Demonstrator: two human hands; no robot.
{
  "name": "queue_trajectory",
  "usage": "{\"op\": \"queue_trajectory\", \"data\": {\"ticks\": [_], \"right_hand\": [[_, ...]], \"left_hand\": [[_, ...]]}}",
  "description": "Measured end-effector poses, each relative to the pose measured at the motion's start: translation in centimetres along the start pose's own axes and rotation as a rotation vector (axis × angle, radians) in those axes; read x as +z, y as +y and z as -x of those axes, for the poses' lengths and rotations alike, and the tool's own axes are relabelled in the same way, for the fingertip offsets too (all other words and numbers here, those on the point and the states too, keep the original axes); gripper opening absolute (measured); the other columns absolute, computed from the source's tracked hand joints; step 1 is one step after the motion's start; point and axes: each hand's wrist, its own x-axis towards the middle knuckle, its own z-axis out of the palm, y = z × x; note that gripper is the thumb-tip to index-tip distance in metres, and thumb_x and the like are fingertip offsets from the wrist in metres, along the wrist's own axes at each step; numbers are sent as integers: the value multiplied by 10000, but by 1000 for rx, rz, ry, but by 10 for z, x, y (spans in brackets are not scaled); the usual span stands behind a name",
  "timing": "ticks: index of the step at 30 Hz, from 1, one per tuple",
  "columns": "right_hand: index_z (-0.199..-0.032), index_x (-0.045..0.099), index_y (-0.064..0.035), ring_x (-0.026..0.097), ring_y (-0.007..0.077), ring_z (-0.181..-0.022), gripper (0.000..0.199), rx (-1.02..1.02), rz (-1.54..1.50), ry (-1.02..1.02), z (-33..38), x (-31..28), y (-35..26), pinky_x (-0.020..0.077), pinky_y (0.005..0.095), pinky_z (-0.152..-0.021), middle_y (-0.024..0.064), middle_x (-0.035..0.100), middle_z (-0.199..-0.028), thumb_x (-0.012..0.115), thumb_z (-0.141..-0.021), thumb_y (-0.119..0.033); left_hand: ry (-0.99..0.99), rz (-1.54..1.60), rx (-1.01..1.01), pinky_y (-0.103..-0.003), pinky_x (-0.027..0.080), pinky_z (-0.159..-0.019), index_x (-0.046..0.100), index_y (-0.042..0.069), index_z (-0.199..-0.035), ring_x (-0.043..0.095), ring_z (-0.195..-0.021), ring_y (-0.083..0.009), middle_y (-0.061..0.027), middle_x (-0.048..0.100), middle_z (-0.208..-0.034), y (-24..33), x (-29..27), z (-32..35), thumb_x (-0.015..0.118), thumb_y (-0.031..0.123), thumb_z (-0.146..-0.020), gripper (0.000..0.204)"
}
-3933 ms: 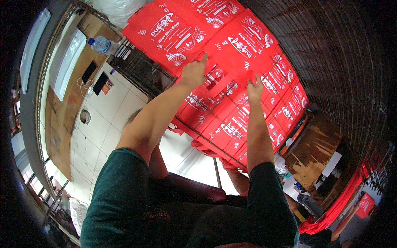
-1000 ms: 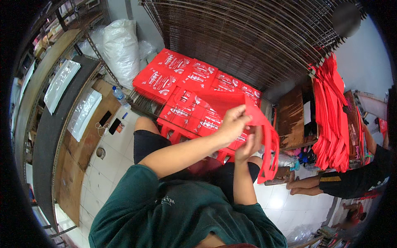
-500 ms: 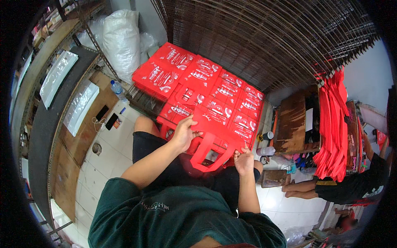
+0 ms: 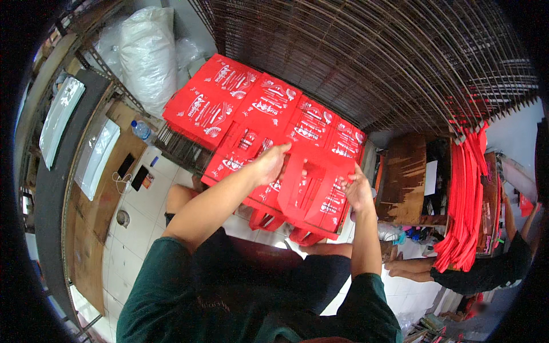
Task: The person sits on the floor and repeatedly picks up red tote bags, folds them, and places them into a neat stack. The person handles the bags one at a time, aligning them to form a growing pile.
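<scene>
A red fabric tote bag point(image 4: 322, 155) with looped handles hangs between my two hands over the near right part of the bag stacks. My left hand point(image 4: 271, 164) is closed on its left edge, thumb and fingers pinching the cloth. At the opposite edge, my right hand point(image 4: 358, 191) grips the bag with bent fingers. Beneath and beyond lie several flat stacks of red bags point(image 4: 269, 102) with white print, set side by side on a low support. Handles of other red bags point(image 4: 264, 220) droop below its near edge.
A dark wire rack point(image 4: 366, 51) rises behind the stacks. At the left are a white sack point(image 4: 147, 60), a water bottle point(image 4: 141, 131) and shelves with plastic-wrapped packs point(image 4: 98, 160). Red cloth strips point(image 4: 462, 200) hang at the right, beside another person point(image 4: 477, 271).
Both hands have moved forward, away from my lap, carrying the red bag farther over the stacks. My body leans forward and the view has shifted slightly.
</scene>
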Motion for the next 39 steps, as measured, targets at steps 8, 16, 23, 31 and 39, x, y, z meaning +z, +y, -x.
{"op": "queue_trajectory", "data": {"ticks": [8,16,23,31,39], "right_hand": [[-1353,319,-140,581,192,-666,596,-58,33,25,-120,-4,-20,466,275,-571,115,546,-1103,376,-774,-12],[-1399,228,-205,547,219,-719,624,91,-43,283,-242,-82,97,476,322,-660,131,520,-987,379,-825,-14],[-1427,159,-219,560,246,-692,681,171,-1,322,-286,-117,164,494,336,-628,149,511,-1019,360,-820,17],[-1428,162,-193,577,265,-724,687,138,42,312,-286,-108,165,513,349,-672,165,503,-1077,349,-807,36],[-1421,163,-160,586,252,-700,665,120,129,355,-289,-104,166,527,359,-662,151,529,-1039,339,-806,23]], "left_hand": [[114,-29,195,-388,519,-737,506,49,-1115,605,-817,-246,-96,585,-1038,40,-25,-127,352,321,-949,354],[236,24,256,-377,536,-733,411,53,-1183,580,-904,-244,-98,541,-1123,-22,-123,-248,400,296,-934,349],[413,63,217,-353,547,-704,343,65,-1253,585,-926,-243,-108,481,-1221,-70,-169,-283,398,238,-937,365],[342,-20,154,-364,494,-829,248,48,-1349,508,-1101,-228,-102,429,-1299,-75,-169,-276,503,237,-882,564],[559,-412,75,-334,394,-943,92,57,-1413,501,-1108,-231,-142,479,-1257,-87,-154,-244,603,160,-801,804]]}}
